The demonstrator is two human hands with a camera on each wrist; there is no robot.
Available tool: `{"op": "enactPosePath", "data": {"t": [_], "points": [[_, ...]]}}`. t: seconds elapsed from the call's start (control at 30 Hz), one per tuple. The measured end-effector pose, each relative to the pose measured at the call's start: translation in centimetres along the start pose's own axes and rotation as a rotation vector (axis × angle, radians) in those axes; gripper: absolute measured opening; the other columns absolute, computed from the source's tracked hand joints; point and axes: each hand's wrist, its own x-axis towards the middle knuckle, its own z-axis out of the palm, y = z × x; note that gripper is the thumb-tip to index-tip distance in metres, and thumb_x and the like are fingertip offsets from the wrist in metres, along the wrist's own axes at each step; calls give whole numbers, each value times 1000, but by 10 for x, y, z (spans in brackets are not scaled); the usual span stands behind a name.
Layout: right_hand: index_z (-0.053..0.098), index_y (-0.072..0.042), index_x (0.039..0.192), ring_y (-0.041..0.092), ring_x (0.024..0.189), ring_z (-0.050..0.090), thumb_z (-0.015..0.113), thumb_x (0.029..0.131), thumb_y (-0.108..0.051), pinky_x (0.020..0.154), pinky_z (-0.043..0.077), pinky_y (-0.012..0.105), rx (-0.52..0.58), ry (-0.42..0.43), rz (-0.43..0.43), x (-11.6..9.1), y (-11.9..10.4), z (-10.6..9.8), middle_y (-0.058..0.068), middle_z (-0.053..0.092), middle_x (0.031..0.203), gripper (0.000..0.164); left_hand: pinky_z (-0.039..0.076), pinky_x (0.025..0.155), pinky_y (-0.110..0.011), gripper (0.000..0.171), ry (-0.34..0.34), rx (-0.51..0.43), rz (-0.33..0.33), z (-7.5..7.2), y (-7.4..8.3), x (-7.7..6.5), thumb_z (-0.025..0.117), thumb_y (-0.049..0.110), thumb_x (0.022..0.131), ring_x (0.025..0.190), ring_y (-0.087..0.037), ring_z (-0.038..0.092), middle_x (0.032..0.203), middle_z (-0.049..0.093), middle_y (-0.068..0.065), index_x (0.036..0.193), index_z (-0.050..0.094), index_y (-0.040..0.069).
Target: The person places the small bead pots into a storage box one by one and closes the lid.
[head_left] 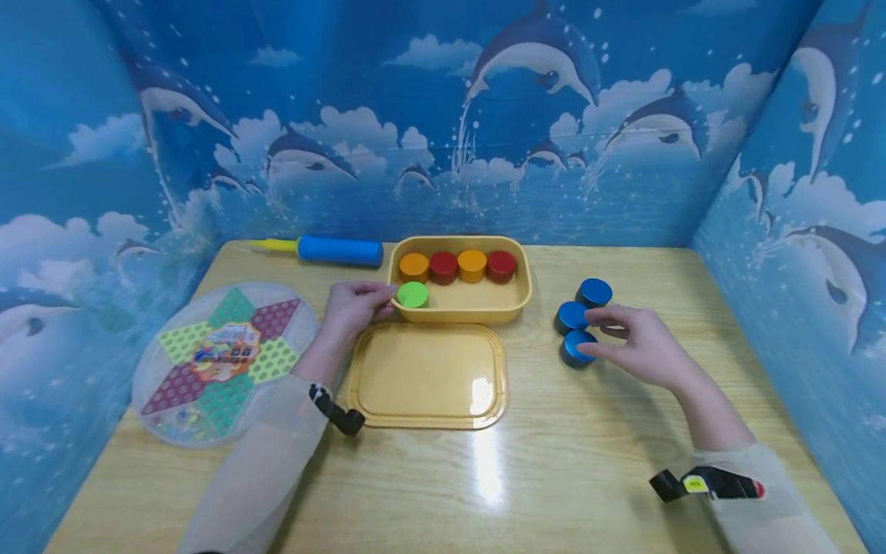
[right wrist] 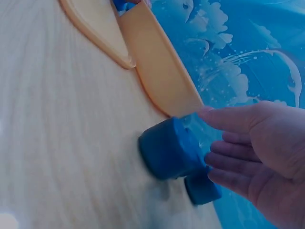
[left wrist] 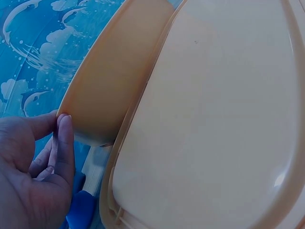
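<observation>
Containing five round pieces — two orange ones (head_left: 414,267), two dark red ones (head_left: 443,268), one green piece (head_left: 413,294) — the yellow box (head_left: 460,314) is pinched at its left end by the left hand (head_left: 354,308). The right hand (head_left: 640,342), thumb and fingers parted without grip, is just beside three blue pieces (head_left: 571,317), right of the box; contact I cannot tell.

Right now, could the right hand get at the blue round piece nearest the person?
Probably yes: the right hand is right by that blue round piece, its thumb and fingers apart, and nothing visible blocks the way between them.
</observation>
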Motion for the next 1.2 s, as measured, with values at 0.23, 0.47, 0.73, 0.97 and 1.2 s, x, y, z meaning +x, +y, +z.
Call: {"op": "enactPosePath", "data": {"t": [0.23, 0.47, 0.73, 0.97, 1.2], "points": [[66, 5, 135, 44, 121, 66, 88, 90, -34, 99, 56, 55, -4, 28, 108, -10, 13, 12, 23, 68, 132, 63, 64, 81, -29, 32, -1, 8, 1, 0, 0, 0, 81, 23, 97, 88, -20, 75, 114, 70, -16, 121, 75, 3], [63, 7, 136, 43, 115, 69, 90, 88, -31, 93, 60, 54, 19, 45, 118, -12, 19, 26, 26, 67, 133, 67, 64, 79, -28, 32, -1, 20, 1, 0, 1, 1, 81, 24, 97, 91, -21, 75, 115, 70, -16, 121, 74, 3], [64, 7, 135, 43, 113, 70, 91, 88, -27, 92, 60, 53, 8, 46, 101, -14, 18, 27, 26, 67, 131, 64, 64, 79, -28, 31, -3, 25, 2, -1, 0, 1, 80, 23, 98, 91, -20, 75, 115, 70, -16, 121, 74, 3], [65, 4, 131, 39, 114, 69, 92, 86, -29, 94, 60, 52, 45, 28, 95, -14, 11, 12, 21, 69, 126, 62, 64, 79, -28, 31, 0, 17, 4, 0, -1, 1, 80, 22, 98, 90, -20, 75, 115, 70, -16, 121, 74, 3], [62, 6, 133, 38, 114, 70, 90, 89, -30, 90, 61, 27, 98, 8, 113, -5, -6, -5, 23, 67, 127, 63, 64, 80, -28, 30, -11, -4, -2, -1, 0, 1, 81, 22, 97, 89, -19, 75, 115, 70, -16, 119, 74, 2]]}}
